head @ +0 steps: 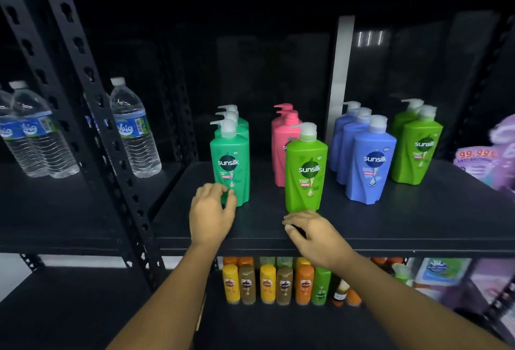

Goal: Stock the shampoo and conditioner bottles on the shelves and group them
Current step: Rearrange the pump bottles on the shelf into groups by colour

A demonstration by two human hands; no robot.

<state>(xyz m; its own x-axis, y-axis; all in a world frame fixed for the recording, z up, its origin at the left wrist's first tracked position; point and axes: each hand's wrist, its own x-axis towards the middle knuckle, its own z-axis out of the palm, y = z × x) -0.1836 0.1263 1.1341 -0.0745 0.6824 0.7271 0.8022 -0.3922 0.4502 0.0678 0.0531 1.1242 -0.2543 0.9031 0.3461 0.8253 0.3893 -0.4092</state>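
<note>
Grouping is in hand: on the black metal shelf (pixel 390 224) the left hand (pixel 211 210) loosely touches the front teal-green plastic pump bottle (pixel 230 165), the empty right hand (pixel 309 231) lies before the stray lime-green pump bottle (pixel 306 171), which probably must next join the lime-green pair (pixel 418 151) at the right

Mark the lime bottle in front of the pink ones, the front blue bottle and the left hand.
lime bottle (pixel 306 171): head view, on its front label.
front blue bottle (pixel 373 163): head view, on its front label.
left hand (pixel 210 211): head view, on the back of the hand.
</note>
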